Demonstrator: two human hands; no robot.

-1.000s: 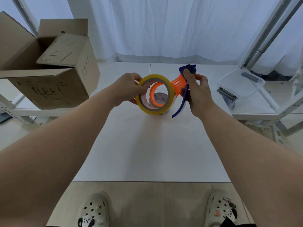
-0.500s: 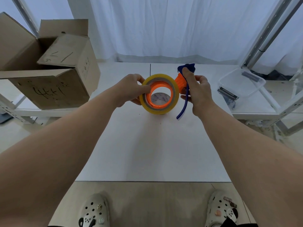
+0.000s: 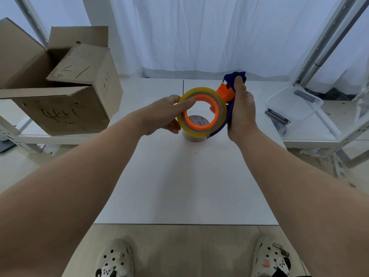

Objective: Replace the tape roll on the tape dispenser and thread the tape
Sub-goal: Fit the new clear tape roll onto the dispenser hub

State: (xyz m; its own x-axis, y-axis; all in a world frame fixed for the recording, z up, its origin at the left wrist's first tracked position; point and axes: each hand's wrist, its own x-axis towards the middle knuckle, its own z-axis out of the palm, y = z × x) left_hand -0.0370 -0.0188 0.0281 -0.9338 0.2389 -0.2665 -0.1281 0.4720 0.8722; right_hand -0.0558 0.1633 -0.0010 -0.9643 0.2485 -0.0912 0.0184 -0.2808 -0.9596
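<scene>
You've got both hands up over the white table (image 3: 185, 176), close together w/ the work between them. Your right hand (image 3: 242, 114) is wrapped around the blue frame of the tape dispenser (image 3: 229, 108), thumb running up its back edge toward the blue top end, fingers closed on it from behind. The dispenser's orange hub sits just left of that hand. The yellowish tape roll (image 3: 201, 112) is seated around the orange hub, ring facing you, held in the air above the table. Your left hand (image 3: 163, 114) grips the roll's left side: index finger laid across the upper front face, thumb under the lower left edge, so it's clamped on the roll. No loose tape end visible; can't tell if any is threaded.

Directly below the roll, betw. your hands, a second roll (image 3: 196, 126) stands on the table, partly seen through the hub opening. Left of your left hand: open cardboard box (image 3: 65, 96) w/ marker scrawl. Right of your right hand: clear plastic bin (image 3: 293, 106) on a side shelf.
</scene>
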